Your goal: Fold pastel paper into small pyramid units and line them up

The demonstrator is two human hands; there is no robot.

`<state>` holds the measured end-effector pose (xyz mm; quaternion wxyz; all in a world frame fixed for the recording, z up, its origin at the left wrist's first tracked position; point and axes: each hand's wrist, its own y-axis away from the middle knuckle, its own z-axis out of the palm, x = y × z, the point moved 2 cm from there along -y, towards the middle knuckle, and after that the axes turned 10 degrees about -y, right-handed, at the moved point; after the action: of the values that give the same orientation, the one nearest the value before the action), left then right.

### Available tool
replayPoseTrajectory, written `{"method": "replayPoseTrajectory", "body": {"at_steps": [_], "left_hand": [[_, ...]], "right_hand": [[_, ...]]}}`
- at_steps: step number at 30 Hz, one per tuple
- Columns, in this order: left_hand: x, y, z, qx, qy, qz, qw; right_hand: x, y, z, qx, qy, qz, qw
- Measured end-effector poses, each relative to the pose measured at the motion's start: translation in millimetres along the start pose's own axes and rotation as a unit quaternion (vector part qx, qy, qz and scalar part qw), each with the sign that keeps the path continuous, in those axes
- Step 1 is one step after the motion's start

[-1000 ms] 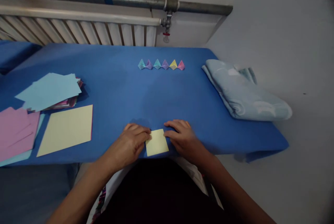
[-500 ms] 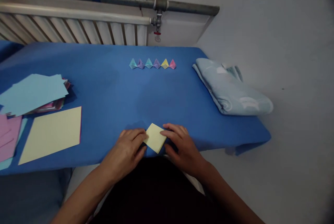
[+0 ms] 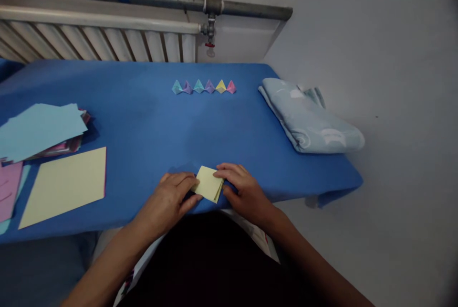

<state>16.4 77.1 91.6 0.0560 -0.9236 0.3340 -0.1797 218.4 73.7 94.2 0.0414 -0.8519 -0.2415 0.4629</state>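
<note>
A small folded square of yellow paper [image 3: 208, 183] lies at the front edge of the blue-covered table [image 3: 143, 121], its layers slightly parted at the lower right corner. My left hand [image 3: 171, 199] grips the paper's left corner between thumb and fingers. On the other side, my right hand [image 3: 243, 192] has its fingertips on the upper right edge, with the thumb beside the parted layers. Farther back stands a row of small folded paper shapes [image 3: 203, 87] in teal, purple, yellow and pink.
At the left lie a stack of light blue sheets [image 3: 43, 128], a large yellow sheet [image 3: 66, 183] and pink papers [image 3: 9, 192]. A folded pale blue blanket [image 3: 311, 121] rests at the right by the wall. Behind the table are a radiator [image 3: 107, 39] and a pipe [image 3: 161, 0].
The folded yellow paper has turned a little between my hands, and its layers now show apart at the lower right. The whole view has shifted slightly.
</note>
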Motion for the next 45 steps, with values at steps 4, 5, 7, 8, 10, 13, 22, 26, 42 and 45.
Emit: {"method": "replayPoseTrajectory", "body": {"at_steps": [4, 5, 7, 8, 10, 13, 22, 26, 42, 45], "left_hand": [[-2.0, -0.2, -0.2, 0.001, 0.001, 0.003, 1.0], [-2.4, -0.3, -0.3, 0.001, 0.002, 0.003, 1.0], [-2.6, -0.3, -0.5, 0.002, 0.008, 0.004, 1.0], [-2.5, -0.4, -0.7, 0.003, 0.009, 0.004, 1.0], [-2.0, -0.5, -1.1, 0.004, 0.008, 0.004, 1.0], [-1.0, -0.5, -0.9, -0.011, 0.004, 0.002, 1.0], [-0.4, -0.5, 0.6, -0.009, 0.002, -0.001, 1.0], [-0.2, -0.6, 0.6, -0.005, -0.001, 0.0, 1.0], [7.9, 4.1, 6.7, 0.03, -0.072, -0.006, 0.997], [10.6, 3.3, 7.5, 0.04, -0.087, -0.004, 0.995]], "right_hand": [[-1.0, 0.4, -1.5, -0.01, 0.0, -0.01, 1.0], [-1.7, 0.4, -2.2, -0.008, -0.002, -0.012, 1.0], [-3.3, 0.5, -3.9, -0.002, -0.006, -0.014, 1.0], [-4.1, 0.6, -4.9, 0.001, -0.006, -0.013, 1.0], [-5.7, 0.9, -6.6, 0.003, -0.006, -0.014, 1.0], [-7.8, 1.8, -6.3, -0.023, 0.001, -0.02, 1.0], [-7.2, 2.1, 1.2, -0.037, 0.104, -0.029, 0.994], [-2.8, 1.7, 3.3, -0.054, 0.097, -0.042, 0.993], [0.6, 0.0, 6.7, -0.079, 0.099, -0.047, 0.991], [-1.2, -1.8, 6.3, -0.078, 0.09, -0.039, 0.992]]}}
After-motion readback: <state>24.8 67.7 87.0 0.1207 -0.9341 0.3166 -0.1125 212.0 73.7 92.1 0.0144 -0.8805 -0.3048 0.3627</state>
